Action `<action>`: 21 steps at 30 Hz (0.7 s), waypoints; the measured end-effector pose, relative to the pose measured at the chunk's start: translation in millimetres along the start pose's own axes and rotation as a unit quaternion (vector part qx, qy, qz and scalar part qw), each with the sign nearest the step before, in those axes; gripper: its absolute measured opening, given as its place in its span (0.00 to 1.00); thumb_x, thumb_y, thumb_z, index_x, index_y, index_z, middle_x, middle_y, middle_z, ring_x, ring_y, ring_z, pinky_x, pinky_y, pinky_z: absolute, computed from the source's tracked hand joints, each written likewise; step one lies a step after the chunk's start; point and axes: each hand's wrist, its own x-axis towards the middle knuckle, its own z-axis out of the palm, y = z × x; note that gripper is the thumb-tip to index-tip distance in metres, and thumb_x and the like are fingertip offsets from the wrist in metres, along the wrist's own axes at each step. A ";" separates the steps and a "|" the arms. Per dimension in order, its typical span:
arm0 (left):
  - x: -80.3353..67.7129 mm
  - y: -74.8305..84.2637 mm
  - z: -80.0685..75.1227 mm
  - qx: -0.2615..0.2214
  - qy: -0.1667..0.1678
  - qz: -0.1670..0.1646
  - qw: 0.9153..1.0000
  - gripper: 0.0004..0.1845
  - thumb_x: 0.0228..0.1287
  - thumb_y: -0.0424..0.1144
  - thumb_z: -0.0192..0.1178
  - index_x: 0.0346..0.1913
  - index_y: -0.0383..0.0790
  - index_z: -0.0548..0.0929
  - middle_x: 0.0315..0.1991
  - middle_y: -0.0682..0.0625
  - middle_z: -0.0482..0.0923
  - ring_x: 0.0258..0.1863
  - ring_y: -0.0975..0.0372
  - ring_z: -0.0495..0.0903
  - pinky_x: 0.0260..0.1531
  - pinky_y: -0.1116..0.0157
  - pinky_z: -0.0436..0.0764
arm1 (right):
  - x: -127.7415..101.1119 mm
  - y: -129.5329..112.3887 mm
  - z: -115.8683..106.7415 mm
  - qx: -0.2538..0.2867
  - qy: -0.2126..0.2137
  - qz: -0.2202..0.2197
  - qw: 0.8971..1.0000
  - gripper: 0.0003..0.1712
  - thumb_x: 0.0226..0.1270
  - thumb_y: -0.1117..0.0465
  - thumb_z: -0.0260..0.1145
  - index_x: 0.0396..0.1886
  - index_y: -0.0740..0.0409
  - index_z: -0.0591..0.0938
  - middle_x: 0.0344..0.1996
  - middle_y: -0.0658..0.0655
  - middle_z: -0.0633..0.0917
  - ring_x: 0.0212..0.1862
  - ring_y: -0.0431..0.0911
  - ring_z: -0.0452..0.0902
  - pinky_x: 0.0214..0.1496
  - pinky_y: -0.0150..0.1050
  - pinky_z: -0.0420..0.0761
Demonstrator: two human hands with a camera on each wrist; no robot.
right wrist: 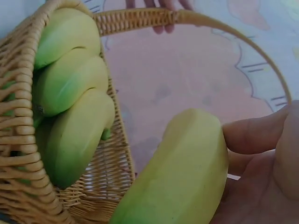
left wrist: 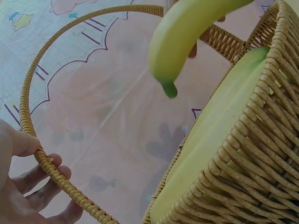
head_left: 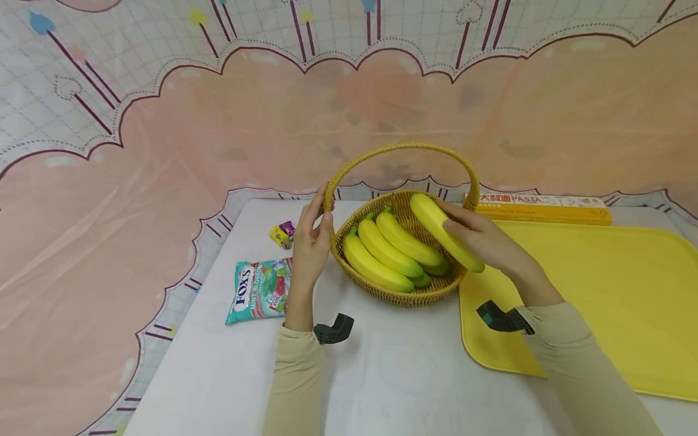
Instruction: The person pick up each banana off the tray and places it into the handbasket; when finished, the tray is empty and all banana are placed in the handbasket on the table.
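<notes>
**Banana held over the wicker basket**

A white worktop point(head_left: 382, 375) carries a yellow tray point(head_left: 600, 303) at the right. Just beside the tray stands a wicker basket point(head_left: 403, 297) holding three bananas point(head_left: 382, 251). The left hand point(head_left: 312, 242) curls its fingers around the base of the basket's handle point(head_left: 403, 147). The right hand point(head_left: 491, 242) grips a fourth banana point(head_left: 442, 233) above the basket's right rim. A candy bag point(head_left: 259, 290) lies left of the basket.

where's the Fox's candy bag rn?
Head view: the teal Fox's candy bag lies flat on the white table, left of the left hand and woven wicker basket.
</notes>
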 end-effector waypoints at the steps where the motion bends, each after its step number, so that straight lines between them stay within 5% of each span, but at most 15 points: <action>1: -0.1 0.1 -0.1 0.001 0.000 0.001 1.000 0.25 0.73 0.32 0.45 0.71 0.42 0.62 0.61 0.38 0.68 0.61 0.52 0.70 0.60 0.55 0.75 | 5.9 -0.9 0.4 -0.008 -0.004 0.001 1.000 0.31 0.77 0.50 0.43 0.76 0.46 0.51 0.74 0.61 0.54 0.68 0.59 0.58 0.65 0.57 0.64; 3: -0.3 0.1 0.0 0.001 0.001 0.002 1.000 0.25 0.73 0.32 0.45 0.71 0.42 0.62 0.61 0.39 0.68 0.61 0.52 0.70 0.60 0.55 0.75 | 17.6 -1.8 1.2 -0.020 -0.012 0.001 1.000 0.31 0.77 0.53 0.43 0.75 0.50 0.51 0.75 0.61 0.52 0.74 0.59 0.48 0.72 0.60 0.54; 7: 0.3 -0.7 0.8 -0.001 -0.002 0.005 1.000 0.25 0.73 0.32 0.45 0.71 0.41 0.61 0.62 0.39 0.68 0.61 0.52 0.70 0.60 0.54 0.75 | 37.8 -1.5 3.0 -0.048 -0.032 0.018 0.998 0.30 0.77 0.55 0.41 0.75 0.54 0.51 0.75 0.61 0.51 0.75 0.59 0.42 0.74 0.60 0.49; 17: 1.8 -2.6 0.9 -0.006 -0.002 0.005 1.000 0.25 0.72 0.32 0.45 0.71 0.41 0.61 0.59 0.37 0.68 0.61 0.52 0.70 0.60 0.55 0.74 | 79.0 -1.1 7.7 -0.111 -0.093 0.067 0.987 0.31 0.74 0.59 0.36 0.74 0.61 0.52 0.74 0.66 0.50 0.75 0.62 0.38 0.74 0.59 0.45; 21: 1.1 -2.8 0.5 -0.006 -0.002 0.001 1.000 0.26 0.72 0.31 0.45 0.71 0.42 0.61 0.59 0.37 0.68 0.61 0.52 0.70 0.60 0.55 0.74 | 90.5 1.5 7.8 -0.097 -0.117 0.086 0.985 0.31 0.71 0.62 0.35 0.73 0.61 0.55 0.73 0.66 0.51 0.74 0.62 0.41 0.73 0.59 0.52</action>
